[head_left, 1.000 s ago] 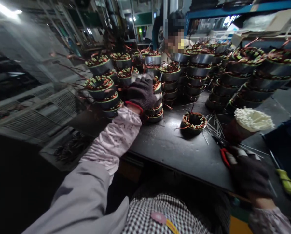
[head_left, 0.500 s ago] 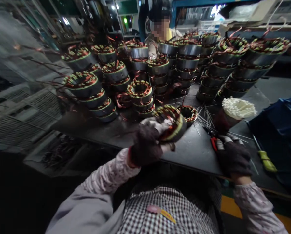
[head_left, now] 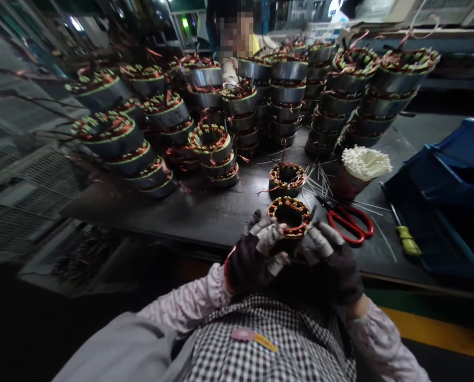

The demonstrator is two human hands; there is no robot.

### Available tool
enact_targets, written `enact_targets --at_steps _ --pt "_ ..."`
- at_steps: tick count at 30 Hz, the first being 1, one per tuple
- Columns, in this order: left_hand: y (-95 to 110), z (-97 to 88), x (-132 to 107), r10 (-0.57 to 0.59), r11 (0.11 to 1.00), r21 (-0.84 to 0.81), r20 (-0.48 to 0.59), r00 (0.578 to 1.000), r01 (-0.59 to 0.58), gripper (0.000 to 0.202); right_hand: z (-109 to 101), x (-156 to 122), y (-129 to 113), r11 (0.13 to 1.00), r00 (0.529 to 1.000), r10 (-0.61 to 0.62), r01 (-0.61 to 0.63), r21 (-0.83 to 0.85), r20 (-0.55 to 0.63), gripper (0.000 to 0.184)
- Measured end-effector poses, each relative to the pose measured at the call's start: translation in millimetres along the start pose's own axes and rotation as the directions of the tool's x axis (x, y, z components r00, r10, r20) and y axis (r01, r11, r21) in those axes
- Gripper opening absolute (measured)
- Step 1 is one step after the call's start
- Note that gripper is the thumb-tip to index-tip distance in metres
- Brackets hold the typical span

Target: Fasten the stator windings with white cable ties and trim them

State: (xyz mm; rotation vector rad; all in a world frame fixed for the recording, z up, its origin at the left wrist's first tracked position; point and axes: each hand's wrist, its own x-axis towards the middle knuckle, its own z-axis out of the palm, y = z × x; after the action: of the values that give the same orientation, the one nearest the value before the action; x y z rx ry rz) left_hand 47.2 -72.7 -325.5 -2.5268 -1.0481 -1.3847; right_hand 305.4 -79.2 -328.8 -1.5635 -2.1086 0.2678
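Observation:
A wound motor stator (head_left: 296, 231), a ring with copper coils and pale yellow-green edging, sits level at the table's front edge between my hands. My left hand (head_left: 256, 252), in a dark glove with pale wrapped fingertips, grips its left side. My right hand (head_left: 330, 260), gloved the same way, has its fingers on the right side. The lower part of the ring is hidden by my fingers. Just behind it stands another stator (head_left: 287, 188) with a wire sticking up. Red-handled scissors (head_left: 350, 225) lie to the right of my right hand, touched by neither hand.
Stacks of stators (head_left: 288, 94) fill the back of the table (head_left: 237, 212). At right are a cup of white sticks (head_left: 366, 164), loose thin sticks (head_left: 319, 180), a yellow-handled screwdriver (head_left: 407, 241) and blue bins (head_left: 431, 180). A person (head_left: 235, 40) sits behind the stacks.
The stator, tilted in my left hand before, is now level at the table's edge. My right hand has left the scissors and moved left onto the stator.

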Motion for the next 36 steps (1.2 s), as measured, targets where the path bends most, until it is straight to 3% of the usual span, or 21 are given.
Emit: enact_targets --at_steps 2,4,6,8,10,11,12,14,17,21,23,27,29,31,33,34,35,36 --pt "-19.8 -10.4 5.1 0.028 0.998 0.061 0.102 0.994 -0.034 0.065 7.4 -0.9 -17.0 0.990 0.996 -0.083 0.087 0.116 -0.033 0.041" --pt "-40.3 -12.2 23.6 0.087 0.995 0.025 0.292 0.953 -0.099 0.051 9.1 11.5 -23.4 0.950 0.983 -0.039 0.092 0.297 -0.179 0.034" --pt "-57.4 -7.7 49.2 0.124 0.992 -0.053 0.411 0.903 -0.112 0.033 3.8 31.3 -16.6 0.833 0.933 0.206 -0.010 0.553 -0.294 0.028" --pt "-70.5 -1.7 72.9 0.122 0.988 -0.139 0.471 0.874 -0.063 0.025 -7.7 49.6 0.0 0.609 0.845 0.479 -0.123 0.784 -0.239 0.035" --pt "-80.8 1.9 88.5 0.138 0.968 -0.251 0.523 0.841 -0.003 0.028 -22.4 60.9 21.0 0.434 0.795 0.591 -0.170 0.885 -0.137 0.049" --pt "-85.1 1.9 92.6 0.157 0.954 -0.301 0.542 0.825 0.016 0.030 -29.8 64.4 31.7 0.412 0.786 0.603 -0.163 0.897 -0.134 0.052" --pt "-88.5 0.8 94.5 0.176 0.940 -0.340 0.547 0.818 0.025 0.032 -36.9 67.4 42.2 0.434 0.770 0.613 -0.139 0.890 -0.178 0.053" --pt "-91.9 -4.2 93.3 0.192 0.926 -0.376 0.527 0.828 0.024 0.034 -48.6 75.6 62.0 0.559 0.708 0.622 -0.103 0.822 -0.334 0.053" --pt "-87.1 -12.1 85.8 0.166 0.918 -0.393 0.518 0.839 0.060 0.025 -58.4 99.3 85.1 0.738 0.638 0.593 -0.185 0.649 -0.492 0.046" --pt "-73.1 -6.8 71.9 0.056 0.890 -0.417 0.502 0.863 0.185 0.003 -57.7 130.8 93.4 0.802 0.645 0.553 -0.242 0.546 -0.528 0.033" --pt "-67.5 2.0 64.7 -0.002 0.893 -0.395 0.473 0.881 0.214 0.006 -55.7 134.6 89.0 0.808 0.651 0.539 -0.220 0.547 -0.534 0.031" --pt "-62.9 21.8 62.8 -0.116 0.926 -0.291 0.384 0.916 0.239 0.008 -57.9 122.1 73.9 0.816 0.598 0.529 -0.164 0.554 -0.602 0.036" --pt "-66.0 30.5 71.0 -0.159 0.923 -0.277 0.357 0.921 0.267 0.007 -61.7 112.3 65.1 0.837 0.530 0.495 -0.077 0.542 -0.688 0.034" --pt "-71.7 37.4 82.1 -0.200 0.911 -0.277 0.350 0.915 0.306 0.009 -64.4 99.7 55.9 0.873 0.432 0.441 -0.003 0.487 -0.787 0.032" --pt "-76.3 41.2 91.1 -0.250 0.899 -0.266 0.337 0.907 0.347 0.010 -63.2 80.5 46.2 0.913 0.374 0.379 -0.001 0.408 -0.847 0.033" --pt "-76.8 41.6 93.4 -0.267 0.898 -0.255 0.335 0.904 0.360 0.011 -60.3 67.6 41.3 0.927 0.376 0.351 -0.012 0.375 -0.857 0.034" --pt "-75.6 41.2 93.6 -0.272 0.900 -0.244 0.334 0.902 0.362 0.012 -55.5 52.7 36.1 0.934 0.408 0.330 -0.012 0.356 -0.851 0.034" --pt "-72.7 40.0 91.5 -0.273 0.903 -0.234 0.332 0.903 0.360 0.013 -48.7 36.1 30.8 0.938 0.468 0.307 -0.003 0.346 -0.828 0.033"
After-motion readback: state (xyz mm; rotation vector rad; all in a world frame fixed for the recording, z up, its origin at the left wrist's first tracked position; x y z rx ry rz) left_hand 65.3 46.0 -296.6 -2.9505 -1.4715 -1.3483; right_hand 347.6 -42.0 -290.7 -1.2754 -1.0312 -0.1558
